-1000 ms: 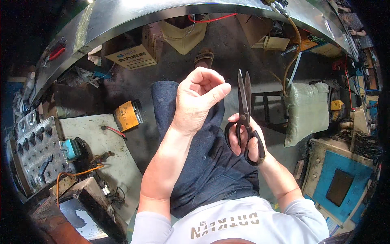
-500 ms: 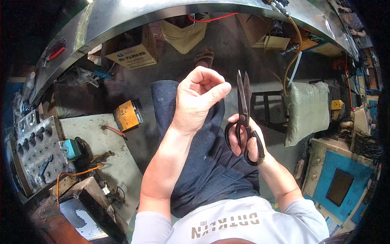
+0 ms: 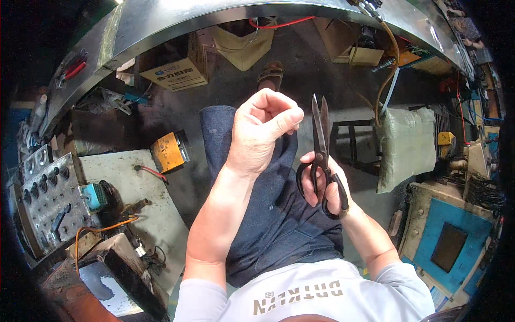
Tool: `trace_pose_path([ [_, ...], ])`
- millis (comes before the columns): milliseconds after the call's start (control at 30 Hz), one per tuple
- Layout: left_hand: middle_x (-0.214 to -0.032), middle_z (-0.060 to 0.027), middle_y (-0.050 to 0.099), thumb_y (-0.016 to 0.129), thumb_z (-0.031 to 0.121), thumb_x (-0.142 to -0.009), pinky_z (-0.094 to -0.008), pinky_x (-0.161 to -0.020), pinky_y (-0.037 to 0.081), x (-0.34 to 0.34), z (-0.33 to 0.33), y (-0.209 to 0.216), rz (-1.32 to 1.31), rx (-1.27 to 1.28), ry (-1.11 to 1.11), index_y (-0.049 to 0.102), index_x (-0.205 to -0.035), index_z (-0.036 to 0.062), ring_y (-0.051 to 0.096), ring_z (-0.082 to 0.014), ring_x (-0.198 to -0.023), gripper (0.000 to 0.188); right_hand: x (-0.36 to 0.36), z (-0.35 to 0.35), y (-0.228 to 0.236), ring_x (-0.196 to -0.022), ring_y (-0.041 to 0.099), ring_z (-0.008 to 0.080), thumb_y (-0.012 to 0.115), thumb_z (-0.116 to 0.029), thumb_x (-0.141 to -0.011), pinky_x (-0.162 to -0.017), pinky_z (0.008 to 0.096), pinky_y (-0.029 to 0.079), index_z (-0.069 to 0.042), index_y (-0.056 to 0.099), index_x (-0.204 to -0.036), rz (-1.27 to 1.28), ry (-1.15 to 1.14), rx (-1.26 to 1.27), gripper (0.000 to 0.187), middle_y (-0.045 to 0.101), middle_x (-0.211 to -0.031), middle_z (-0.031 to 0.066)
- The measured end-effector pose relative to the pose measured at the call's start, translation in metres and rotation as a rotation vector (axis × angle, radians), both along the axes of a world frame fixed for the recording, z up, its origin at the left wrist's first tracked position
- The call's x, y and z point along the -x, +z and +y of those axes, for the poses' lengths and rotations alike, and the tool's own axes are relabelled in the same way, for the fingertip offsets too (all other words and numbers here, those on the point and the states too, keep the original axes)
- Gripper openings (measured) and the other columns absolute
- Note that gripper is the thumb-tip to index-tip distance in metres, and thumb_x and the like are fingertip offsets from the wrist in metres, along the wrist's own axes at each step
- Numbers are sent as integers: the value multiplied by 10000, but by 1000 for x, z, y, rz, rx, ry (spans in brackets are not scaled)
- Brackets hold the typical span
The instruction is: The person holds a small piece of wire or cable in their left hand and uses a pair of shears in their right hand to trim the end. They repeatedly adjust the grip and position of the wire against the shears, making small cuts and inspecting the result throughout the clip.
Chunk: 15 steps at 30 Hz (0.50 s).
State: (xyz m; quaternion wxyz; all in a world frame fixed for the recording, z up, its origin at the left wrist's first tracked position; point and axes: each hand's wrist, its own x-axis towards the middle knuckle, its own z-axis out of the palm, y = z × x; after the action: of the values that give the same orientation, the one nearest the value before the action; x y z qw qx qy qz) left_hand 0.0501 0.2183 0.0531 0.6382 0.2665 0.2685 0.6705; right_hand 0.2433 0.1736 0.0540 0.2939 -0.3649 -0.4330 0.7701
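Scissors (image 3: 321,156) slightly shifted, metal worktop (image 3: 161,35), dark floor (image 3: 306,70)

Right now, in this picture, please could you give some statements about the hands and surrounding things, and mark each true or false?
1. The right hand holds black-handled scissors. True.
2. The left hand also touches the scissors. False: it is apart from them, its fingers curled.
3. The blade tips stand slightly apart. True.
4. The blades point toward the shirt. False: they point toward the metal bench.
5. The pale wrapped bundle is on the person's right. True.
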Motion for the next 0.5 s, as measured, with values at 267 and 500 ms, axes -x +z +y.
trace_pose_path([
  [267, -801, -67, 611, 633, 170, -921, -262, -668, 464, 7, 4, -4, -344, -88, -125, 589, -893, 24, 576, -138, -731, 156, 1, -3, 0, -514, 478, 53, 627, -757, -703, -463, 198, 370, -37, 463, -1265, -7, 34, -53, 928, 520, -705, -3],
  [500, -649, -27, 464, 394, 274, -1018, -300, -586, 357, 11, 4, 3, -576, -190, -215, 454, -708, 101, 421, -160, -617, 360, 6, -5, 1, -517, 474, 47, 611, -761, -713, -466, 189, 366, -25, 446, -1272, 23, 75, -55, 939, 517, -702, 2],
])
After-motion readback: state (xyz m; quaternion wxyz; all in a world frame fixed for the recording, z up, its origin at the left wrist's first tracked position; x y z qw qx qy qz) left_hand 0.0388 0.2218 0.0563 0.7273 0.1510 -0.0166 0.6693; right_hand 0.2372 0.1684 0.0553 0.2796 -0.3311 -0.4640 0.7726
